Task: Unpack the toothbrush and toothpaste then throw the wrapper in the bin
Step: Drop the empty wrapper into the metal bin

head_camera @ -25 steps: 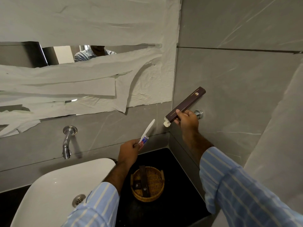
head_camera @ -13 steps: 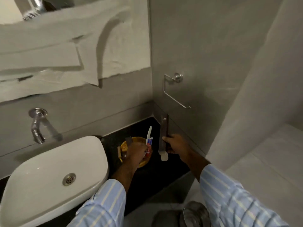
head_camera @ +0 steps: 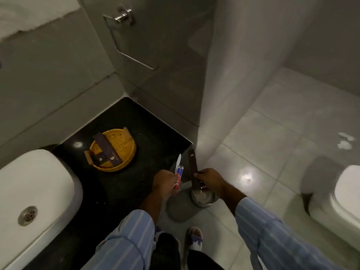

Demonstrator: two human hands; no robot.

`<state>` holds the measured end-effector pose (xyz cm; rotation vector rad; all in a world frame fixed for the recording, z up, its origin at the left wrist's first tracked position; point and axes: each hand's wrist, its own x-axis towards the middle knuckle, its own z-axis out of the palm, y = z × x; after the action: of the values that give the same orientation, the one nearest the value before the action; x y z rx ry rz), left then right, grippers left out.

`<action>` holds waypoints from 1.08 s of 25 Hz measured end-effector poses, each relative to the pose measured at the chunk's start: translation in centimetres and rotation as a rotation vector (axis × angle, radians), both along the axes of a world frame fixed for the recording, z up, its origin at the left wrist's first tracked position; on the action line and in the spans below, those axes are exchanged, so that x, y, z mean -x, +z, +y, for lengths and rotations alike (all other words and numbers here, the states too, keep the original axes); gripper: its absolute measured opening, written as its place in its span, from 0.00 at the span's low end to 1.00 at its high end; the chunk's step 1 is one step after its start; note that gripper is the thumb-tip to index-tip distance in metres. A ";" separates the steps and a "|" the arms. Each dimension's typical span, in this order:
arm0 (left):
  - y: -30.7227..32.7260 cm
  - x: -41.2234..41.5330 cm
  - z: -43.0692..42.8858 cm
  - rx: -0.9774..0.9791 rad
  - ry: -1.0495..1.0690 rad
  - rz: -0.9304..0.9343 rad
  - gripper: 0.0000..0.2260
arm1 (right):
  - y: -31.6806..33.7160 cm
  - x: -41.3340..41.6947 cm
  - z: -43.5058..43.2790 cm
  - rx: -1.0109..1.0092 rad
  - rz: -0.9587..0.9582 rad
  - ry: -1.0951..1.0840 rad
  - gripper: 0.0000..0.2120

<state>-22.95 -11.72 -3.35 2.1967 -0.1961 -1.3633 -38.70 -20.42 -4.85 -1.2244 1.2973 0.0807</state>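
R hand [head_camera: 209,180] grips slim dark-brown wrapper [head_camera: 192,166] upright.

Woven basket [head_camera: 124,145] (glossy black counter [head_camera: 136,121])

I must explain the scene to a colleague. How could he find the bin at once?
Start at the black counter and look down past its right corner. The bin is the small shiny round can on the pale floor, under the right hand.
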 end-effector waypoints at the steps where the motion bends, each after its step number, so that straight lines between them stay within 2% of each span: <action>1: -1.0 1.0 -0.3 -0.007 -0.052 0.008 0.09 | -1.1 1.3 0.1 -0.029 0.038 -0.043 0.15; 5: -4.3 3.9 -0.3 -0.061 -0.193 0.024 0.09 | -5.3 4.9 1.4 -0.217 0.097 -0.273 0.15; 11: -7.8 4.3 -0.4 -0.110 -0.294 -0.004 0.07 | -10.2 6.6 1.1 -0.303 0.139 -0.362 0.15; 19: -8.4 3.1 -1.2 -0.115 -0.363 -0.059 0.10 | -11.3 6.8 -1.1 -0.415 -0.012 -0.511 0.12; 22: -7.7 2.6 -1.7 -0.114 -0.385 -0.075 0.11 | -10.4 6.5 -1.9 -0.297 0.026 -0.501 0.05; 24: -6.8 2.3 -2.2 -0.096 -0.411 -0.099 0.12 | -9.3 5.6 -2.6 -0.172 0.036 -0.433 0.05; 27: -4.7 1.7 -2.7 -0.048 -0.482 -0.159 0.11 | -6.4 3.1 -3.4 0.206 0.041 -0.153 0.08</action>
<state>-24.67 -14.41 -8.02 2.3955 -0.8022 -1.4408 -41.80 -23.78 -11.30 -1.2978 1.4584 -0.1423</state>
